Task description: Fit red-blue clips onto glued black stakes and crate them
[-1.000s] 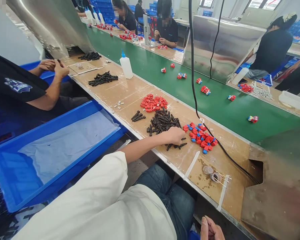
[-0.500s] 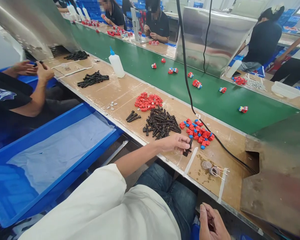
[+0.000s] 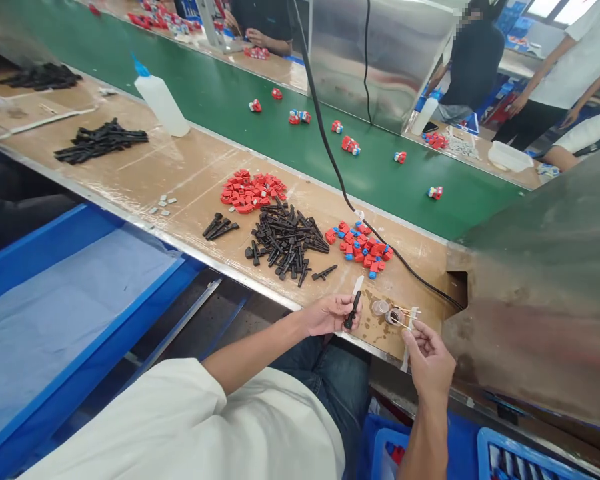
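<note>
Fingers (image 3: 336,306) around one black piece (image 3: 353,311)

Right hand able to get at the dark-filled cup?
Likely yes: the right hand is close beside the cup, its grip on a thin stick angled toward it; the left hand, holding a black part, isn't between them.

On the worktop (image 3: 193,175) lies a rod pile (image 3: 287,240). From it: first block heap (image 3: 253,191), 11 o'clock; second block heap (image 3: 364,252), 3 o'clock; cups (image 3: 395,317), 4 o'clock; bin (image 3: 70,307), 8 o'clock; conveyor (image 3: 275,133), 12 o'clock.
</note>
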### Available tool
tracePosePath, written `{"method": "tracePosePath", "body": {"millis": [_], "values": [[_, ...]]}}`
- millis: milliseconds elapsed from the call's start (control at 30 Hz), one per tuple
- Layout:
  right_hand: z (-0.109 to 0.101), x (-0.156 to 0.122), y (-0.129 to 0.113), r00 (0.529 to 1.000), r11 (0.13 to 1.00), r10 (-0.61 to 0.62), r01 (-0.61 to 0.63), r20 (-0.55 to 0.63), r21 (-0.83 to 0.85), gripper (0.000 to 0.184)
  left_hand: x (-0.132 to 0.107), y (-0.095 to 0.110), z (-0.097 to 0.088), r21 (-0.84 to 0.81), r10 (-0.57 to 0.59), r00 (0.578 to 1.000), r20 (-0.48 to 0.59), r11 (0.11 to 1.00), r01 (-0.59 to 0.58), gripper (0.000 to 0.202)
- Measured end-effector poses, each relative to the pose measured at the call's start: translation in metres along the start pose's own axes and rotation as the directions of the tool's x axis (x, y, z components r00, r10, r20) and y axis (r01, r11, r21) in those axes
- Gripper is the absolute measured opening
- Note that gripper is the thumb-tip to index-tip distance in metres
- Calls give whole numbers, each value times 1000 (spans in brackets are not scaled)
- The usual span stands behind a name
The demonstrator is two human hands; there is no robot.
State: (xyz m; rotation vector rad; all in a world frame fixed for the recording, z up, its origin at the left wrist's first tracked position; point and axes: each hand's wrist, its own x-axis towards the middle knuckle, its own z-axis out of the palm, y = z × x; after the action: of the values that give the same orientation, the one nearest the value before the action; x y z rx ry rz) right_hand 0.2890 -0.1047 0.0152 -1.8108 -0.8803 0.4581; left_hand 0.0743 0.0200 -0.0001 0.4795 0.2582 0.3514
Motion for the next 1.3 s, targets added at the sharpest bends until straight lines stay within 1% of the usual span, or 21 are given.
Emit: {"method": "tracePosePath", "body": {"millis": [133, 267, 400, 500, 600, 700, 800, 900, 967, 1100, 1200, 1267, 1300], "values": [[8, 0, -1, 997, 997, -78, 78, -21, 15, 43, 2, -1, -1, -12, 5, 1000, 17, 1000, -5, 46], [9, 3, -8, 979, 979, -203, 203, 38, -8, 32, 5, -3, 0, -28, 15, 999, 35, 1000, -14, 44], [11, 8, -11, 940, 940, -322, 331, 110, -79, 26, 8, -4, -3, -54, 30, 999, 30, 998, -28, 45], [12, 10, -11, 917, 914, -382, 393, 115, -102, 26, 9, -3, -6, -68, 49, 999, 21, 997, -47, 45], [9, 11, -12, 922, 913, -382, 386, 56, -135, 29, 7, -2, -6, -74, 68, 998, 13, 995, -67, 45], [5, 12, -12, 946, 936, -325, 319, -13, -150, 34, 5, -1, -3, -79, 75, 997, -6, 994, -75, 45], [2, 12, -11, 956, 949, -292, 285, -33, -138, 36, 3, -3, 1, -85, 78, 996, -37, 993, -81, 43], [3, 12, -12, 947, 938, -321, 317, -6, -138, 34, 4, -6, 5, -51, 66, 996, -53, 996, -69, 45], [4, 12, -14, 931, 916, -365, 365, 32, -168, 31, 5, -8, 7, -4, 52, 997, -61, 999, -52, 48], [6, 13, -18, 870, 832, -477, 493, 123, -253, 25, 6, -9, 9, 51, 42, 997, -63, 998, -39, 50], [5, 13, -20, 832, 780, -528, 554, 171, -291, 25, 6, -8, 10, 55, 43, 996, -72, 998, -39, 51], [4, 12, -20, 833, 780, -522, 554, 184, -291, 26, 6, -8, 11, 63, 49, 996, -76, 997, -44, 52], [4, 12, -20, 844, 795, -506, 537, 179, -282, 26, 6, -8, 11, 70, 54, 995, -78, 996, -49, 51]]}}
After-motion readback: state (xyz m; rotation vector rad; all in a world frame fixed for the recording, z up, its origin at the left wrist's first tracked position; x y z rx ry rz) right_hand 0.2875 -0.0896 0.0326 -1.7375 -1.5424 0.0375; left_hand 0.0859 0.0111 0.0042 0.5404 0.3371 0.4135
